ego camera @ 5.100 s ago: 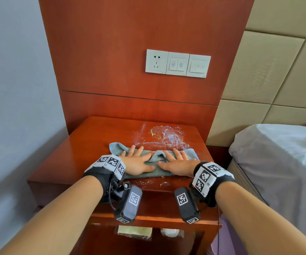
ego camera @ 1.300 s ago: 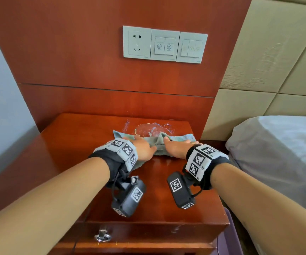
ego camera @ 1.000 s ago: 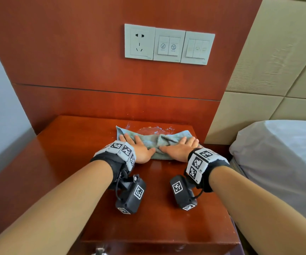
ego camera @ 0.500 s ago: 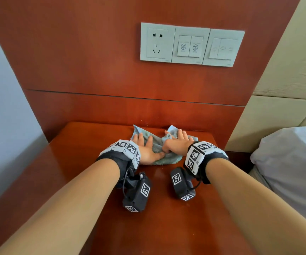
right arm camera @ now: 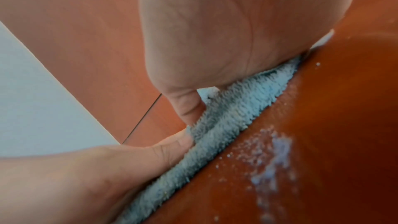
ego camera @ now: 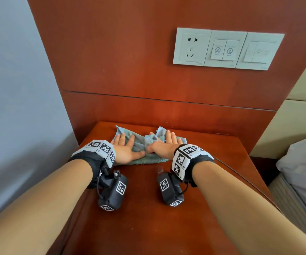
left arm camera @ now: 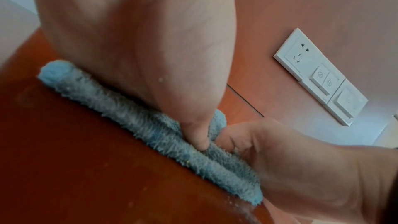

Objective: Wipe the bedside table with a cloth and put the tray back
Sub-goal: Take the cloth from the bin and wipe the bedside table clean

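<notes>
A blue-grey terry cloth lies bunched near the back edge of the red-brown bedside table. My left hand presses flat on the cloth's left part, fingers straight and spread. My right hand presses flat on its right part, where a fold stands up between thumb and forefinger. The thumbs almost meet in the middle. In the left wrist view my left hand bears down on the cloth. In the right wrist view my right hand rests on the cloth. No tray shows in any view.
Wet white specks lie on the tabletop just in front of the cloth. A wooden wall panel rises right behind it, carrying a socket and switch plate. A grey wall stands at the left, a bed at the right.
Both hands have pushed the cloth away from me to the back of the table, over the wet spill, which no longer shows. The cloth has bunched up in the middle.
</notes>
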The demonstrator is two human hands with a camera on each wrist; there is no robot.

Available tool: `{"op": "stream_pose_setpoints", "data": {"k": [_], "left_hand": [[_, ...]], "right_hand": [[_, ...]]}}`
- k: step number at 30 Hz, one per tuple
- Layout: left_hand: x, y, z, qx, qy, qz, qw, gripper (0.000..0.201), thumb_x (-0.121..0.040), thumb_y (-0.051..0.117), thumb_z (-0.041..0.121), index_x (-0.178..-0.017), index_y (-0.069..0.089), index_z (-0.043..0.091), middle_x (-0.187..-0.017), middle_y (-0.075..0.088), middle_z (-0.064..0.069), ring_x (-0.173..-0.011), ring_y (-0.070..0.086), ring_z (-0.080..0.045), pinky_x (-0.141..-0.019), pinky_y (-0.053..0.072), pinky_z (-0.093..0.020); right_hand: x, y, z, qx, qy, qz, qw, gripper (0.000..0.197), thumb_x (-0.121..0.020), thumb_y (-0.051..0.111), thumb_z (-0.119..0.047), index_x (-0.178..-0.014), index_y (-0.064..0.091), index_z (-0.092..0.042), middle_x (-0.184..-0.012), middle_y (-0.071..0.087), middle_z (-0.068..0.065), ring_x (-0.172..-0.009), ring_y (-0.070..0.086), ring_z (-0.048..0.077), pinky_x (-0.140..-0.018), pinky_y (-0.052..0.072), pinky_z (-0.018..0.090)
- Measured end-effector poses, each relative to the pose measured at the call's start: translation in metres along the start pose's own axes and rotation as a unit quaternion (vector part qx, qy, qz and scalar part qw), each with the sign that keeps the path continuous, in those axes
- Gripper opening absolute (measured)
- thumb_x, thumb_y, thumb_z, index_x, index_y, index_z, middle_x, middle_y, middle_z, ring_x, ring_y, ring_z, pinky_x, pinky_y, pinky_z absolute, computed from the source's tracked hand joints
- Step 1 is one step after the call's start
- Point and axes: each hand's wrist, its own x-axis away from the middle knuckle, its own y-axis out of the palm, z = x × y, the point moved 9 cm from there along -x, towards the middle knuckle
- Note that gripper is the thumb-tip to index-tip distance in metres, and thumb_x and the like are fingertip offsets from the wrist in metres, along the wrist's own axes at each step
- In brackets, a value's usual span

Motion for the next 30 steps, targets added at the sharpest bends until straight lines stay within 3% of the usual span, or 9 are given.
{"op": "stream_pose_setpoints", "data": {"k": [3,5,7,11,13,19,22,27,30], "left_hand": [[0.000,0.002,-0.002,-0.011,-0.006,0.019,1.000,0.090,-0.088,0.025,0.073,-0.153,-0.013,0.025,-0.160,-0.019,-0.012,-0.148,-0.019,-0.027,-0.121,-0.005,-0.041],[0.002,0.003,0.003,-0.019,-0.014,0.024,0.999,0.090,-0.088,0.024,0.073,-0.153,-0.012,0.023,-0.160,-0.019,-0.014,-0.148,-0.018,-0.030,-0.121,-0.005,-0.043],[0.007,0.005,0.015,-0.026,-0.021,0.034,0.999,0.090,-0.089,0.024,0.072,-0.154,-0.010,0.022,-0.160,-0.018,-0.016,-0.148,-0.017,-0.033,-0.122,-0.004,-0.045],[0.023,0.018,0.064,-0.013,-0.033,0.048,0.998,0.089,-0.090,0.025,0.069,-0.154,-0.008,0.017,-0.159,-0.017,-0.020,-0.147,-0.018,-0.039,-0.120,-0.005,-0.051],[0.031,0.024,0.090,-0.002,-0.032,0.050,0.998,0.089,-0.091,0.026,0.068,-0.154,-0.008,0.016,-0.158,-0.019,-0.021,-0.146,-0.019,-0.040,-0.119,-0.007,-0.053],[0.046,0.034,0.141,-0.005,-0.006,0.056,0.998,0.089,-0.090,0.026,0.069,-0.154,-0.009,0.016,-0.158,-0.020,-0.021,-0.145,-0.021,-0.040,-0.119,-0.009,-0.053],[0.047,0.034,0.142,-0.008,-0.004,0.049,0.999,0.091,-0.088,0.025,0.072,-0.154,-0.009,0.019,-0.159,-0.019,-0.019,-0.146,-0.020,-0.037,-0.119,-0.008,-0.052],[0.048,0.032,0.136,-0.013,0.023,0.027,0.999,0.092,-0.087,0.023,0.074,-0.154,-0.010,0.021,-0.159,-0.021,-0.016,-0.147,-0.021,-0.034,-0.120,-0.008,-0.050],[0.035,0.027,0.116,-0.020,0.027,0.025,0.999,0.095,-0.085,0.024,0.076,-0.154,-0.011,0.022,-0.160,-0.020,-0.014,-0.148,-0.019,-0.033,-0.120,-0.004,-0.051]], "right_hand": [[0.002,0.002,-0.004,-0.006,-0.038,-0.033,0.999,0.089,-0.071,0.042,-0.064,-0.152,0.013,-0.041,-0.163,-0.009,0.007,-0.150,-0.010,0.028,-0.120,-0.005,0.050],[0.004,0.004,0.004,0.008,-0.032,-0.053,0.998,0.104,-0.063,0.044,-0.075,-0.152,0.004,-0.040,-0.163,-0.008,0.004,-0.148,-0.012,0.035,-0.118,-0.004,0.056],[0.007,0.003,0.023,0.014,0.017,-0.060,0.998,0.118,-0.053,0.041,-0.083,-0.154,0.004,-0.033,-0.164,0.000,0.008,-0.147,-0.015,0.038,-0.115,-0.004,0.060],[0.028,-0.024,0.076,0.054,0.087,-0.038,0.994,0.113,-0.067,0.045,-0.077,-0.155,0.005,-0.019,-0.160,-0.010,0.020,-0.147,-0.014,0.038,-0.117,-0.003,0.057],[0.038,-0.032,0.103,0.061,0.106,-0.046,0.991,0.111,-0.069,0.044,-0.078,-0.155,0.009,-0.018,-0.161,-0.008,0.021,-0.148,-0.011,0.038,-0.118,-0.002,0.057],[0.075,-0.052,0.151,0.076,0.117,0.020,0.990,0.107,-0.078,0.050,-0.073,-0.156,-0.003,-0.021,-0.161,-0.015,0.018,-0.148,-0.016,0.034,-0.117,-0.006,0.052],[0.077,-0.046,0.159,0.059,0.123,0.020,0.990,0.108,-0.075,0.046,-0.079,-0.156,0.001,-0.022,-0.162,-0.010,0.016,-0.148,-0.014,0.033,-0.119,-0.004,0.051],[0.064,-0.042,0.157,0.070,0.148,0.002,0.986,0.124,-0.057,0.048,-0.087,-0.155,0.002,-0.027,-0.162,-0.009,0.016,-0.148,-0.012,0.037,-0.118,-0.002,0.057],[0.067,-0.038,0.136,0.062,0.152,-0.005,0.986,0.125,-0.058,0.046,-0.088,-0.155,0.000,-0.025,-0.160,-0.012,0.021,-0.147,-0.014,0.040,-0.117,-0.002,0.058]]}}
